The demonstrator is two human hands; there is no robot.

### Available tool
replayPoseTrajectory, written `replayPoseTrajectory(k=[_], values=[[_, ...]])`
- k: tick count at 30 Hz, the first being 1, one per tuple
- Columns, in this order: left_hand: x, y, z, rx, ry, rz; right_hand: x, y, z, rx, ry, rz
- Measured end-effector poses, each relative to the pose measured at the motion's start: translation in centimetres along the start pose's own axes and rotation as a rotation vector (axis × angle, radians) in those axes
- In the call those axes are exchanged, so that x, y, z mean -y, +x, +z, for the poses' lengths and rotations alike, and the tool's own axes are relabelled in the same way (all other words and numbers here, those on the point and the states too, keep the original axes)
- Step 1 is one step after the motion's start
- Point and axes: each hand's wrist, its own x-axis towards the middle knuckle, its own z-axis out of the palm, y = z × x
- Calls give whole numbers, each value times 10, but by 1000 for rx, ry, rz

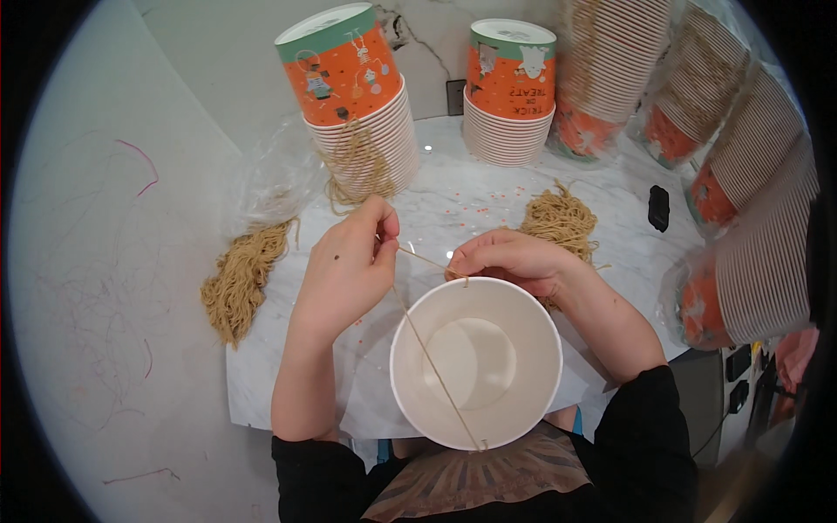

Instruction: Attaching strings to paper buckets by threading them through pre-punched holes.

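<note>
Left grip (pixel 353 253): fingers are closing together, clamped on a tan cord (pixel 432 359). Right grip (pixel 510 260): fingers are curling in at the far rim, right by where the cord is meeting it; can't tell if they're actually pinching it.

The white-lined tub (pixel 536 357) is sitting below my grips, close to my body, mouth facing up at me. One run of cord is stretching short from left grip to the far rim; the other is slanting across the mouth to the near rim, where it's passing through at the edge.

Further out on the white marbled surface (pixel 418 187): one tan cord bundle (pixel 242 283) is lying left of my left forearm, another (pixel 558 218) is lying just beyond my right grip. Red specks (pixel 479 209) are dotting the area between.

Back: two orange-and-green tub stacks are standing upside down, left one (pixel 344 74) with loose cord (pixel 362 161) hanging down its side, right one (pixel 510 87) near the wall. Right side: plastic-bagged tub stacks (pixel 763 257) are leaning in a row, small black object (pixel 659 207) lying nearby.
</note>
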Motion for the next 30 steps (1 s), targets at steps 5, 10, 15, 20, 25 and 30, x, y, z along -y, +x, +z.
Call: replayPoseTrajectory(k=[5, 10, 15, 20, 25, 30], values=[[0, -3, 3, -9, 56, -8, -2, -2, -10, 74, -78, 39], [-2, -5, 4, -41, 132, 11, 3, -7, -5, 106, -109, 25], [-1, -4, -5, 9, 115, 6, 7, -7, -3, 103, -151, 15], [-1, -4, -23, 151, -9, 330, 14, -16, -5, -146, -694, -264], [-36, -40, -51, 721, -109, 786, 32, -35, 9, -431, -884, -451], [-46, -78, -9, 970, -133, 932, 49, -78, 22, -193, -1428, -464]])
